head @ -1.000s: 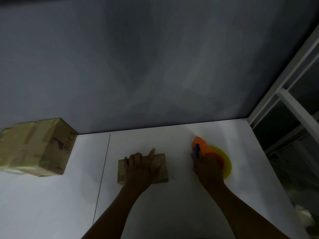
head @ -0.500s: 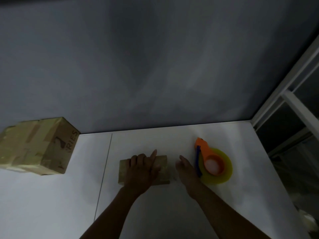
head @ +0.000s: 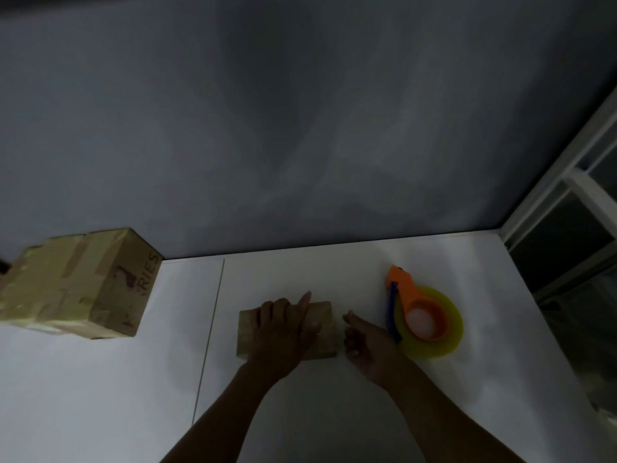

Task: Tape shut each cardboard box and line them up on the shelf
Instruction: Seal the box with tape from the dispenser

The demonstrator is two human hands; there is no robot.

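Observation:
A small flat cardboard box (head: 324,324) lies on the white shelf surface (head: 300,412) near the middle. My left hand (head: 283,329) lies on top of it, fingers spread and pressing it down. Just to the right of the box's edge is my right hand (head: 365,342), index finger stretched out and the other fingers curled, holding nothing that I can see. An orange tape dispenser (head: 420,312) with a yellow roll lies flat to the right of that hand. A larger taped cardboard box (head: 73,289) stands at the far left.
A grey wall (head: 300,128) rises behind the shelf surface. A white metal frame (head: 567,182) with dark panels borders the right side. A thin seam (head: 210,329) runs down the surface between the two boxes.
My right hand has let go of the tape dispenser and moved left to the small box's right edge. The dispenser now lies flat. My left hand has stayed on the box.

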